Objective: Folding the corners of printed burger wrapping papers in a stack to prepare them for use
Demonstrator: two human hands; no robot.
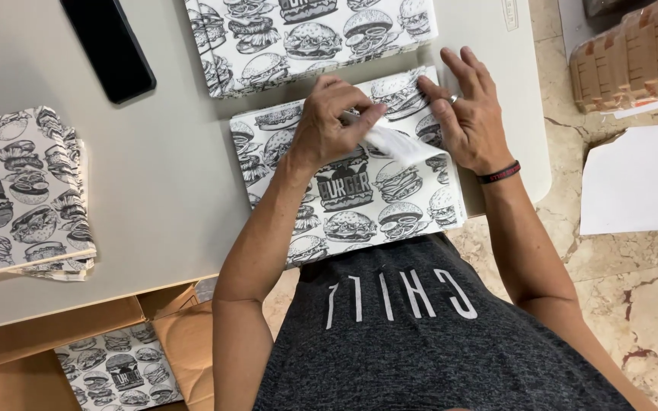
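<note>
Pinching the folded white flap [397,144] between thumb and fingertips, your left hand [334,114] is closed on that flap, which lifts off the flat paper bag printed with black-and-white burger drawings [352,198]. Your right hand [470,114] lies open and flat, fingers spread, pressing the bag's upper right corner down without gripping anything (a ring and a dark wristband show on that side). The bag sits on the pale grey table [169,198], directly in front of your body, its lower edge hanging just over the table's near edge and its right edge close to the table's rounded right corner.

Just beyond it lies another printed bag [306,38], nearly touching along the top edge, so room there is tight. To your left there is a broad bare stretch of table before a stack of the same printed bags [20,190] at the left edge. A black phone [108,46] rests at the far left, well apart. Below the table edge, an open brown cardboard box [78,342] holds more printed bags.
</note>
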